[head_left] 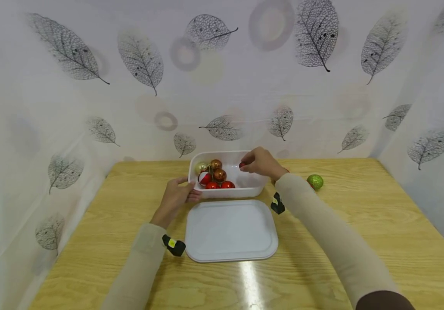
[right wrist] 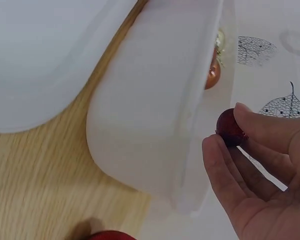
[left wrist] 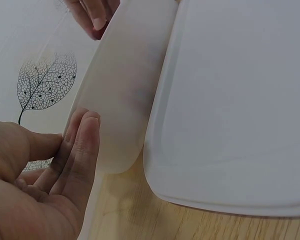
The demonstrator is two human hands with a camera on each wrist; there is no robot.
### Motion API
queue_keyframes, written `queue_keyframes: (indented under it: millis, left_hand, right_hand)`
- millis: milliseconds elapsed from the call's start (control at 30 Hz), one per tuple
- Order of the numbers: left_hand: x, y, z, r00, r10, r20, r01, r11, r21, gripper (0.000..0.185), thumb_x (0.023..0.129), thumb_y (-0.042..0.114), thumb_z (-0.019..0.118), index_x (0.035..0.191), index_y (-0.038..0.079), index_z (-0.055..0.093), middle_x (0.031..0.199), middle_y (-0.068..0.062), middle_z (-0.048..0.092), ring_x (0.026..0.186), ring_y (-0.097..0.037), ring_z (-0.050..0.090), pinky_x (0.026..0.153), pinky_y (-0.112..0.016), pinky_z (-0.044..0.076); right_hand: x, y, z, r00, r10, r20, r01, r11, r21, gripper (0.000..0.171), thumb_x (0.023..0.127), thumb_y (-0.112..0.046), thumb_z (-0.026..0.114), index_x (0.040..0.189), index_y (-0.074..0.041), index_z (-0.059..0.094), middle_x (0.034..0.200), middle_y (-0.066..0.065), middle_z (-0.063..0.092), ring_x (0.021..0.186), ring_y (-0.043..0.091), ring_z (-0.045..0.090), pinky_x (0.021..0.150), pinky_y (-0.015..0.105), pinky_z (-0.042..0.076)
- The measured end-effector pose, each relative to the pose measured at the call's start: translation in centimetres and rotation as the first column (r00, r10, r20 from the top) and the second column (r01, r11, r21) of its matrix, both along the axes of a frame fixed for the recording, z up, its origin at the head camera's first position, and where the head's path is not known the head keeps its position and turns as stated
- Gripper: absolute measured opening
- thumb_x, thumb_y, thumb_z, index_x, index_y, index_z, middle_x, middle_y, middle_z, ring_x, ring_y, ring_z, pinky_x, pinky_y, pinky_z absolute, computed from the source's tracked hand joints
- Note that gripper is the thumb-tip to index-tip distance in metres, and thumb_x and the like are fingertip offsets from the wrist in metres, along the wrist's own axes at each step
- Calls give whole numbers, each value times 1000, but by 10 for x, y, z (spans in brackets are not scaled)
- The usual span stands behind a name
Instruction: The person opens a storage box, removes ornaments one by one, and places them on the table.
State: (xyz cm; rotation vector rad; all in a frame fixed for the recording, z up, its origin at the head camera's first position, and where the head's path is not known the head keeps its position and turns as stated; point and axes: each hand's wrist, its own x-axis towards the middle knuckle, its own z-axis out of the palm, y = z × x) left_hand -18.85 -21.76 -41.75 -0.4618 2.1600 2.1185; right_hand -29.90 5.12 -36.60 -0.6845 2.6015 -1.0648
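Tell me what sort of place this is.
Probably a staged tabletop booth, not a lived-in room: a wooden table enclosed by leaf-print sheets, holding just a white tub of baubles and its lid.

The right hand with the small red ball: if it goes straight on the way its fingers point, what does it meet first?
Probably the copper bauble inside the white tub, though depth is unclear.
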Motion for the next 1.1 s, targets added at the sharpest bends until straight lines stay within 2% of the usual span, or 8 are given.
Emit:
queue_keyframes:
  millis: [300, 667, 933, 1100]
  left_hand:
    - [-1, 0, 0, 1000, 2, 6, -2, 1000, 2, 45, 106, 8, 54, 146, -10, 43, 80, -15, 73, 65, -15, 72, 68, -29, 65]
    - [0, 1, 2, 1000, 2, 7, -2, 1000, 4, 46, 106, 8, 53, 147, -10, 42, 80, -14, 73, 66, -17, 73, 67, -28, 65]
    - [0, 1, 1, 1000, -4, -1, 4, 1000, 8, 47, 106, 8, 53, 147, -11, 40, 81, -15, 73, 67, -17, 73, 68, -29, 65]
    - [0, 0, 0, 1000, -8, -3, 8, 1000, 9, 49, 106, 8, 53, 149, -11, 38, 82, -15, 73, 67, -17, 73, 69, -29, 65]
  right_hand:
    - [3, 28, 15, 999, 1, -39, 0, 1000, 8, 32, 92, -11, 75, 119, 5, 71, 111, 20, 73, 95, 29, 70, 85, 42, 62]
    - [5, 78, 23, 997, -58, -51, 60, 998, 26, 31, 93, -15, 75, 118, 3, 72, 113, 18, 73, 104, 32, 68, 93, 48, 59]
    - [17, 122, 29, 993, -119, 6, 119, 993, 1, 36, 95, -15, 72, 125, 5, 67, 117, 20, 71, 99, 30, 70, 90, 44, 61]
    - [24, 150, 31, 989, -148, 8, 148, 988, 33, 42, 98, -21, 70, 129, 6, 64, 119, 23, 69, 100, 31, 70, 92, 50, 60]
